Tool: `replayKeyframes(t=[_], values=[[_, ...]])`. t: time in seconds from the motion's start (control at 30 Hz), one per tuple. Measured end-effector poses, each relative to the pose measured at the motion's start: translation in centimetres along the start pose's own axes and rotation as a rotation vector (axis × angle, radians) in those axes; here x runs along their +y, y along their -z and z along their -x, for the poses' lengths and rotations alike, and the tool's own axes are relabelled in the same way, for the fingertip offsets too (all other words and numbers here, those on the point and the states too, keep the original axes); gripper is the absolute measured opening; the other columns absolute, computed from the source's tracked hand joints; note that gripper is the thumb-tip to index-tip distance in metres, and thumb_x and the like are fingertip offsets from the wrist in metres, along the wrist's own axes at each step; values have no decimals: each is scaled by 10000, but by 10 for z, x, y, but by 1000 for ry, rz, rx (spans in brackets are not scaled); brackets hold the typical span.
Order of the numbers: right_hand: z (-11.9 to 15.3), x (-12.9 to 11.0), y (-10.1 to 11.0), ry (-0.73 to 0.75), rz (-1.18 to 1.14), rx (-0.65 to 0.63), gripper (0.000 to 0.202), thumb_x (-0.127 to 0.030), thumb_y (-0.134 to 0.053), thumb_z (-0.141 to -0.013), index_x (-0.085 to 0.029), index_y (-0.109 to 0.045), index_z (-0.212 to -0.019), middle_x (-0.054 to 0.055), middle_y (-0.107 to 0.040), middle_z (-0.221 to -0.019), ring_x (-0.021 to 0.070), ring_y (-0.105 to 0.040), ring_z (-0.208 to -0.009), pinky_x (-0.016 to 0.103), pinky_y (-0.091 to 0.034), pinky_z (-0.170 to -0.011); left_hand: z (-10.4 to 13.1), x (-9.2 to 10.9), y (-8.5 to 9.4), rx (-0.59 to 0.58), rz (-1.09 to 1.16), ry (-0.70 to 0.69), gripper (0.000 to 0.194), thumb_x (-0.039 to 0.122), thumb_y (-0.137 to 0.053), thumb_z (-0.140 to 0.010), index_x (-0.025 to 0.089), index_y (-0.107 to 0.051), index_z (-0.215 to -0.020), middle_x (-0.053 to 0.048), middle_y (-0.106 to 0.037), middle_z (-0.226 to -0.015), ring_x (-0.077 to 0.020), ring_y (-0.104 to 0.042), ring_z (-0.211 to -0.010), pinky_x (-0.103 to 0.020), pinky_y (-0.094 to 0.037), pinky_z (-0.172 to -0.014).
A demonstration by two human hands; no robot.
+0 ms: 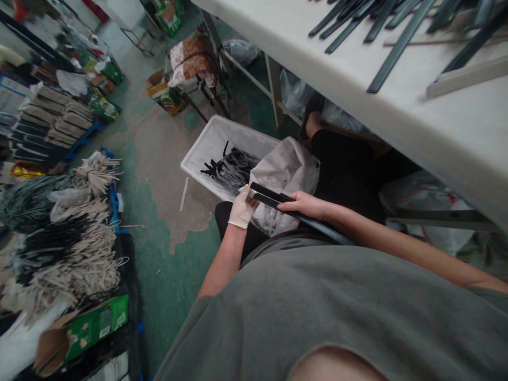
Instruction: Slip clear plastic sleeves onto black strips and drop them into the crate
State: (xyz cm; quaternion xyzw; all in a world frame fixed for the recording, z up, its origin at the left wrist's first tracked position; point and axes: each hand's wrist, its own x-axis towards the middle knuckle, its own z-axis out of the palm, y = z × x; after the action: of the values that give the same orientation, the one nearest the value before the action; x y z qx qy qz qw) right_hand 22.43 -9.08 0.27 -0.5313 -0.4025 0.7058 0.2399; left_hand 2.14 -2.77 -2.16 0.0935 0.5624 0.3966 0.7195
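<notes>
My right hand (304,205), bare, is closed round long flat black strips (266,200) that run back across my lap toward my waist. My left hand (242,208) wears a pale glove. Its fingers are pinched at the far ends of the strips, where a small whitish piece shows; the fingertips are partly hidden. Just beyond the hands, a white cloth sack (283,164) lies over my lap and the side of a white plastic bin (194,153). Dark short strips and clear plastic pieces (234,166) lie inside the bin.
Above right, a white table (341,79) carries many black strips (400,47). A stool with a patterned cushion (194,61) stands past the bin. At left, bundles of beige and dark cords (79,248) lie on pallets, near a green carton (97,325). Plastic bags sit under the table.
</notes>
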Motion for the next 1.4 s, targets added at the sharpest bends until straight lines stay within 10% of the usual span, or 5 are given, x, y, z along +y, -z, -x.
replayKeyframes(t=[0.47, 1.13, 1.4], values=[[-6, -14, -1, 25, 157, 100, 261, -409, -715, -699, -160, -639, -696, -46, -511, -521, 82, -420, -469, 223, -301, -453, 1, -32, -5, -122, -146, 94, 342, 354, -872, -662, 191, -576, -711, 36, -539, -573, -139, -622, -635, -289, -497, -717], [-25, -46, 6, 353, 528, 253, 251, -414, -640, -800, -170, -698, -802, 23, -707, -732, 181, -618, -696, 262, -405, -631, 0, 21, -16, -108, 47, -141, 193, 306, -793, -772, 162, -671, -809, -17, -708, -766, -129, -676, -731, -248, -505, -722], [-8, -32, -2, 202, 640, 83, 280, -376, -578, -887, -202, -662, -684, 15, -706, -637, 156, -590, -562, 263, -356, -558, -7, 19, -4, 44, 99, -94, 179, 291, -781, -786, 157, -662, -777, -9, -679, -724, -114, -641, -662, -256, -491, -703]])
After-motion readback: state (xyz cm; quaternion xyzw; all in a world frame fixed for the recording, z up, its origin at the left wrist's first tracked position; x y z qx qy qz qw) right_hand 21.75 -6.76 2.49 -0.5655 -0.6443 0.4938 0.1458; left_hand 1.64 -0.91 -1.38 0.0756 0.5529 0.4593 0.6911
